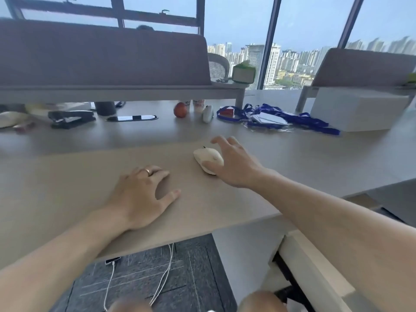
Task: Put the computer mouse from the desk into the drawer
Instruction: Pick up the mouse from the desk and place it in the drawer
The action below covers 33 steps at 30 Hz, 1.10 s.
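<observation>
Right hand (236,163) is at the mouse (208,159): thumb pressed on its near right flank, fingers (221,140) spread and raised past its far side, not yet closed, so contact but no full grasp. Mouse lies on the desk (67,176), just left of the palm, long axis running from far-left to near-right, roughly along the line of the forearm. Left hand (144,192) rests flat and loose on the desk, holding nothing, well apart from the mouse; right hand is plainly the nearer one. Drawer (315,266) appears to sit low on the right, under the desk edge, partly hidden by the right arm; cannot tell how far it stands open. Clutter along the back (stapler (71,118), apple (180,109), blue lanyards (281,119), white box (358,109)) lies well clear of the mouse. Judgement: nothing blocks a lift and carry toward the near right.
</observation>
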### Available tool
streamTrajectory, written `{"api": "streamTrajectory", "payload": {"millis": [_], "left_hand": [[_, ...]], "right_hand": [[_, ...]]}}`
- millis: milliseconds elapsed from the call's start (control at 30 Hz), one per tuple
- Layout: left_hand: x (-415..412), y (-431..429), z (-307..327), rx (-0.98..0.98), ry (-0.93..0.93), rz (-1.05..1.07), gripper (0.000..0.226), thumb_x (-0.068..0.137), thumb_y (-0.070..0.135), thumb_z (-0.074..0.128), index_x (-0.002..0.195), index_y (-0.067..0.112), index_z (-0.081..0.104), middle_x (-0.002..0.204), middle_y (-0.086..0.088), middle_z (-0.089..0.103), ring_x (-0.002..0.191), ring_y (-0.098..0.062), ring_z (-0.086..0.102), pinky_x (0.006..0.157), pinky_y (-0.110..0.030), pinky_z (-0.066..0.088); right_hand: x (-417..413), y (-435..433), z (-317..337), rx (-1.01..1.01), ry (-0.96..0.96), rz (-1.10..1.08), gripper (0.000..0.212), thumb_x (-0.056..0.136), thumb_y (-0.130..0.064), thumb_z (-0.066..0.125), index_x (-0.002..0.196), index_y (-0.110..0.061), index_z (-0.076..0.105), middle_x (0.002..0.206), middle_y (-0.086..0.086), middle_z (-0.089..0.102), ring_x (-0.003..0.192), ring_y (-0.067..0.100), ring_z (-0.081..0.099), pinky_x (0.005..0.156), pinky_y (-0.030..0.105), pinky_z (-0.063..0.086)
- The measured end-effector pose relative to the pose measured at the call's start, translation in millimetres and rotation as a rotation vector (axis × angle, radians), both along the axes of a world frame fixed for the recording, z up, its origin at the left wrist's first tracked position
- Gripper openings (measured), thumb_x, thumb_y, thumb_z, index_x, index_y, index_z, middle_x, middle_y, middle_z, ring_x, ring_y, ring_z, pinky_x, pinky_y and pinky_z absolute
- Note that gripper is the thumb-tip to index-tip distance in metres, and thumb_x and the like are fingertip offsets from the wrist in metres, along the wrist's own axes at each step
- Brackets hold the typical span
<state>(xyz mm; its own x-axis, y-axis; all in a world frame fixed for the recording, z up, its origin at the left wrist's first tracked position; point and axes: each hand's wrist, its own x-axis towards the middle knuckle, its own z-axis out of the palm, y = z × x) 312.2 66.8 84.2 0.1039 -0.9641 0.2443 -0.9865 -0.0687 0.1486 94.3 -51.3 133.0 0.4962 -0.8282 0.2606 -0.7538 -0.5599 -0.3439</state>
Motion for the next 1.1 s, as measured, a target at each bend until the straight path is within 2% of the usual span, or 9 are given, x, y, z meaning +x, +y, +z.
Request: {"api": "streamTrajectory", "payload": {"millis": [167,367,600,800,967,1100], "left_hand": [[0.0,-1.1,0.0,-0.015,-0.013,0.011,0.081,0.079,0.082,0.026,0.137,0.034,0.053,0.142,0.012,0.05,0.133,-0.015,0.041,0.106,-0.044,0.034],[-0.3,-0.5,-0.4,-0.017,-0.029,0.023,0.078,0.079,0.081,0.027,0.137,0.035,0.052,0.141,0.012,0.05,0.132,-0.014,0.04,0.104,-0.042,0.033],[-0.8,1.0,2.8,0.028,-0.013,0.002,0.076,0.083,0.078,0.029,0.139,0.033,0.05,0.146,0.007,0.048,0.135,-0.018,0.039,0.109,-0.043,0.03],[-43.1,-4.6,12.7,-0.005,0.043,-0.166,0.075,0.079,0.073,0.042,0.137,0.027,0.054,0.142,0.004,0.052,0.13,-0.02,0.044,0.108,-0.04,0.035],[-119.6,-17.0,17.0,-0.016,0.058,-0.327,0.076,0.08,0.071,0.045,0.141,0.027,0.051,0.144,0.005,0.05,0.132,-0.017,0.043,0.108,-0.036,0.034],[-178.0,-24.6,17.3,0.001,0.085,-0.41,0.079,0.079,0.073,0.043,0.143,0.027,0.05,0.144,0.004,0.05,0.133,-0.019,0.043,0.108,-0.038,0.035]], "right_hand": [[26.4,-22.5,-15.6,0.042,0.03,-0.023,0.073,0.083,-0.058,0.06,0.147,-0.033,0.035,0.144,0.006,0.042,0.127,0.031,0.049,0.102,0.045,0.045],[32.5,-24.3,-27.7,0.027,0.068,-0.01,0.059,0.089,-0.043,0.057,0.145,-0.035,0.041,0.14,0.009,0.046,0.123,0.032,0.053,0.099,0.04,0.045],[10.7,-20.0,-30.1,0.022,0.017,0.029,0.057,0.09,-0.033,0.056,0.146,-0.032,0.044,0.141,0.008,0.048,0.126,0.03,0.05,0.102,0.035,0.04],[-64.8,-11.3,-27.2,-0.036,-0.008,0.083,0.052,0.092,-0.033,0.055,0.144,-0.031,0.047,0.144,0.003,0.05,0.126,0.025,0.052,0.102,0.03,0.037],[-152.6,1.9,-24.4,-0.06,-0.017,0.001,0.055,0.092,-0.027,0.062,0.145,-0.029,0.049,0.144,0.003,0.051,0.126,0.022,0.052,0.1,0.022,0.032],[-224.0,19.2,-22.9,-0.077,-0.043,-0.091,0.055,0.092,-0.025,0.064,0.145,-0.025,0.051,0.142,0.002,0.052,0.122,0.02,0.052,0.097,0.022,0.032]]}}
